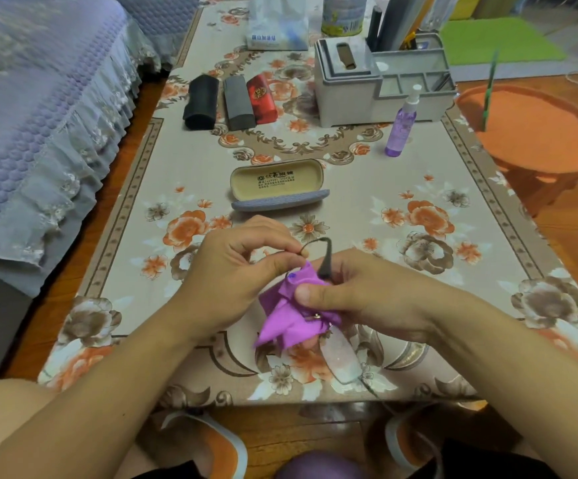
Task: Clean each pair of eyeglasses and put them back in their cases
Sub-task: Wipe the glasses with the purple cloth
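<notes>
Showing printed Chinese characters inside its tan lid, too small to read, the open glasses case (278, 184) lies mid-desk (418, 167). Eyeglasses (341, 354), thin dark wire frame, clear lens, are held above the near edge. Left hand (232, 271) pinches the rim; right hand (360, 292) pinches a purple cloth (291, 316) onto them.

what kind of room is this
Probably a home living room: a low table under a floral tablecloth, a sofa with a quilted lilac ruffled cover beside it, and a grey plastic desk organiser on top.
</notes>
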Demonstrator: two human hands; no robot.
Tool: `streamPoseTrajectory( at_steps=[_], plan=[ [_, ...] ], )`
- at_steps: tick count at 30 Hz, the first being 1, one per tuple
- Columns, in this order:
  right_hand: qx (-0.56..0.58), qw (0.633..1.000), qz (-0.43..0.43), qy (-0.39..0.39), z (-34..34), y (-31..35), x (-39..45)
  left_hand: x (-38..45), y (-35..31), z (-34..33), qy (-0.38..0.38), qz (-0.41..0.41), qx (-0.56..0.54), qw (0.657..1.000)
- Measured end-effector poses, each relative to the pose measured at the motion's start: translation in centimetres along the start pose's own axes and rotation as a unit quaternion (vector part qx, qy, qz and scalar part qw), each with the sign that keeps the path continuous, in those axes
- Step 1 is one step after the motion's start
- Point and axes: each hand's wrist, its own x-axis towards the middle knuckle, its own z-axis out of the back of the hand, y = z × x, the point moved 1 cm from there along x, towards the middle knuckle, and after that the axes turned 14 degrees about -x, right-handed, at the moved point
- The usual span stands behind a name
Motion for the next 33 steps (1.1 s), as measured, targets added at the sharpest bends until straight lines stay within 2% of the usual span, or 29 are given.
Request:
streamPoseTrajectory(
  at_steps=[4,6,10,14,19,25,28,33],
  plan=[
    [0.068,0.988,-0.020,0.138,1.0,0.2,-0.6,0.1,-0.4,0.1,0.019,0.000,-0.021,1.000],
    [0.079,0.981,-0.001,0.178,1.1,0.2,-0.7,0.1,-0.5,0.0,0.031,-0.003,-0.021,0.999],
    [0.021,0.992,0.017,0.123,0.7,-0.6,0.1,-0.1,-0.1,0.0,0.022,0.019,-0.025,0.999],
    [0.037,0.996,-0.019,0.074,0.5,-1.0,0.7,-0.2,0.0,-0.4,0.038,0.017,-0.006,0.999],
    [0.012,0.999,0.003,0.043,0.3,-1.0,0.8,-0.2,-0.3,-0.6,0.056,0.010,0.010,0.998],
    [-0.021,0.998,0.040,-0.041,-0.2,-0.7,0.6,0.0,0.1,0.5,0.012,0.005,-0.012,1.000],
    [-0.049,0.998,0.023,-0.018,0.2,-1.0,0.9,0.0,0.1,0.6,0.020,-0.009,0.008,1.000],
    [0.053,0.996,0.023,0.069,0.3,-0.7,-0.1,0.3,0.0,1.1,-0.004,-0.026,0.016,1.000]
  ],
)
